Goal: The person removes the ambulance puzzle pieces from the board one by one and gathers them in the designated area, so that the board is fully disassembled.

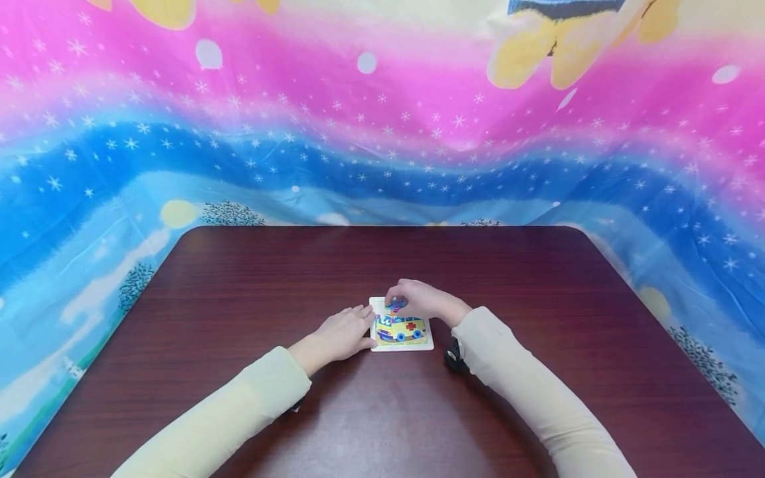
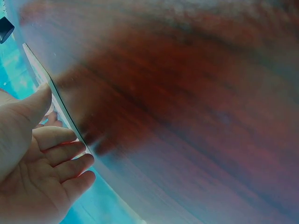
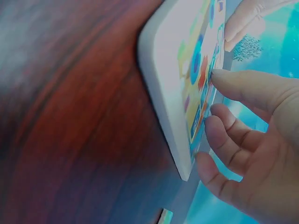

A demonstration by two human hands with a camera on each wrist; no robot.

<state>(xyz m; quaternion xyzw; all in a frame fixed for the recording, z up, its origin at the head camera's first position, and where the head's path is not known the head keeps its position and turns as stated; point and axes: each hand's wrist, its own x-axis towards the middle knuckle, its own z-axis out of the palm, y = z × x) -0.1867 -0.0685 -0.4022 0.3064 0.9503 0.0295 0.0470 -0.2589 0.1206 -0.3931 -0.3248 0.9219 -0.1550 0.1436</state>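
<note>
A square picture puzzle (image 1: 402,337) with a pale frame lies flat on the table, showing a yellow ambulance with a red cross and blue wheels. At its upper left, my right hand (image 1: 418,299) pinches a small blue and purple puzzle piece (image 1: 396,304) just over the picture. The right wrist view has the thumb and fingertips (image 3: 219,77) close above the puzzle, its rounded frame corner (image 3: 156,60) toward the camera. My left hand (image 1: 343,334) rests along the frame's left edge, fingers extended; in the left wrist view its thumb (image 2: 39,100) touches that edge.
A brown wooden table (image 1: 239,279) carries everything. In the right wrist view, a small thin piece (image 3: 165,216) lies on the table past the frame's corner. A patterned pink and blue cloth (image 1: 370,133) hangs around the table's far side. A black device (image 1: 454,355) sits at the right wrist.
</note>
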